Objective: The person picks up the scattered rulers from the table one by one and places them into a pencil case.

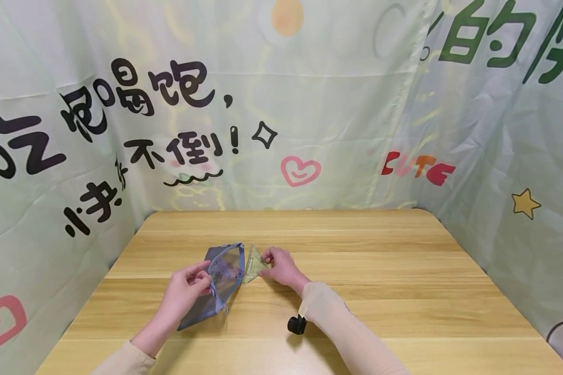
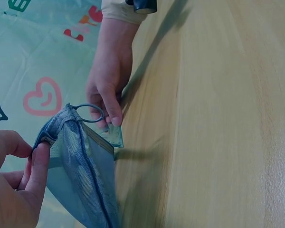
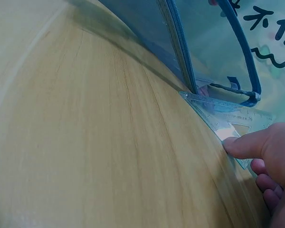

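Note:
A blue mesh zip pouch [image 1: 232,273] stands tilted over the table with its mouth spread towards the right. My left hand [image 1: 185,289] pinches the pouch's edge between thumb and fingers, plain to see in the left wrist view. Just right of the mouth, my right hand [image 1: 283,268] pinches a clear triangular set square [image 3: 223,116] by one corner, thumb on its face. In the right wrist view the set square's long scaled edge lies by the pouch's zip opening. Something pinkish shows inside the pouch, its kind unclear.
The wooden table [image 1: 403,291] spreads out around both hands. Printed cloth [image 1: 338,120] hangs along its back and sides. A small black device [image 1: 297,325] sits at the right wrist, below the sleeve [image 1: 326,304].

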`<state>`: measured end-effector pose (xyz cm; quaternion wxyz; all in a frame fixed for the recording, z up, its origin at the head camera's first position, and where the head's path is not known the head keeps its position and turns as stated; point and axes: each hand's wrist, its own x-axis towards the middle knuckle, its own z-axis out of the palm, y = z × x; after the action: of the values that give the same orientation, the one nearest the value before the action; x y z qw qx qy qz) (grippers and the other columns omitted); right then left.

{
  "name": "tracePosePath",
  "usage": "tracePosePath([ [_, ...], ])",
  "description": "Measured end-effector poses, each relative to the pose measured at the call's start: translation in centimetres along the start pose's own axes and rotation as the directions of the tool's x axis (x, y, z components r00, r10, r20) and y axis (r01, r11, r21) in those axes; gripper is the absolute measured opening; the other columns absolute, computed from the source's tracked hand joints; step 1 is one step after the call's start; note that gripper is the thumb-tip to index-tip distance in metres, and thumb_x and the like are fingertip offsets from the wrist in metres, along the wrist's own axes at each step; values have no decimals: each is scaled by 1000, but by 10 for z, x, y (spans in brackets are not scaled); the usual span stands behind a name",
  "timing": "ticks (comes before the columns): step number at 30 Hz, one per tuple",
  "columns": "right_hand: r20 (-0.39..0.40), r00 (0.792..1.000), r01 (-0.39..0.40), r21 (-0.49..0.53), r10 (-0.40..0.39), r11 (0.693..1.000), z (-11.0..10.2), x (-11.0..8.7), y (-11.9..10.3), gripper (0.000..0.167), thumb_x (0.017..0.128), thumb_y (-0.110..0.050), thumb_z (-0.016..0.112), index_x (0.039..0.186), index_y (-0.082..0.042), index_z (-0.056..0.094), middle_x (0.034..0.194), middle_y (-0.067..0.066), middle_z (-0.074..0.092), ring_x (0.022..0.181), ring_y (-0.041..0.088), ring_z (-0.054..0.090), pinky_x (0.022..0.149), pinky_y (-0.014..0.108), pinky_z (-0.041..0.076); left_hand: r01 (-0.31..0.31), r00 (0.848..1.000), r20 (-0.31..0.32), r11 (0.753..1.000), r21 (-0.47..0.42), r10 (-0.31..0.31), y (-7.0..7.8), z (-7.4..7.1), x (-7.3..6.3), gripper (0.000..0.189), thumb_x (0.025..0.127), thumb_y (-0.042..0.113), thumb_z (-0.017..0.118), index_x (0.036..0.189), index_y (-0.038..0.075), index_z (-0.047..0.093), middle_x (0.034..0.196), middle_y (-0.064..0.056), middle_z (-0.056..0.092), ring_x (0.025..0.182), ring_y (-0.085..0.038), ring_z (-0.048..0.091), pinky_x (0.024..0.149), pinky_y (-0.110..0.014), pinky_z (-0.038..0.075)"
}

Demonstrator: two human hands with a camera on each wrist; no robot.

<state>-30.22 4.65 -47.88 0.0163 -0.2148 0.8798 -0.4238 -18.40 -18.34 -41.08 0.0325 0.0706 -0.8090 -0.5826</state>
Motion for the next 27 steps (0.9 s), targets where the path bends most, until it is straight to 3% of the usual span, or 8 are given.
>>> tracePosePath([
  [8, 7, 1000, 11, 70, -12, 997, -3, 1, 3, 16, 86, -7, 72, 98, 0, 63, 93, 11, 63, 82, 13, 52, 72, 21, 46, 2, 1000, -7, 1000, -5, -2, 0, -2, 0, 48, 89, -4, 60, 136, -8, 53, 87, -6, 62, 72, -4, 61, 69, -20, 61],
  [12, 14, 999, -34, 107, 33, 994, -6, 1, 3, 9, 91, -8, 67, 97, -3, 63, 90, 8, 64, 79, 11, 54, 67, 19, 47, 2, 1000, -10, 1000, -2, -2, 1, -2, 0, 47, 88, -3, 60, 135, -7, 54, 86, -5, 61, 71, -4, 61, 68, -19, 61],
  [20, 9, 999, -42, 149, 41, 988, -16, -1, 1, 8, 92, -8, 64, 99, -3, 63, 93, 11, 65, 80, 13, 56, 66, 21, 50, 5, 1000, -10, 1000, 0, -5, 1, -2, -1, 47, 88, -3, 60, 135, -7, 55, 86, -5, 60, 72, -5, 61, 68, -19, 61],
  [27, 24, 998, -68, 207, 65, 976, -22, 1, 6, 9, 95, -8, 61, 102, -3, 62, 91, 13, 65, 68, 15, 55, 53, 23, 50, 3, 1000, -10, 1000, 0, -3, 0, -2, -1, 47, 88, -3, 60, 135, -7, 55, 86, -6, 61, 71, -5, 61, 68, -19, 61],
])
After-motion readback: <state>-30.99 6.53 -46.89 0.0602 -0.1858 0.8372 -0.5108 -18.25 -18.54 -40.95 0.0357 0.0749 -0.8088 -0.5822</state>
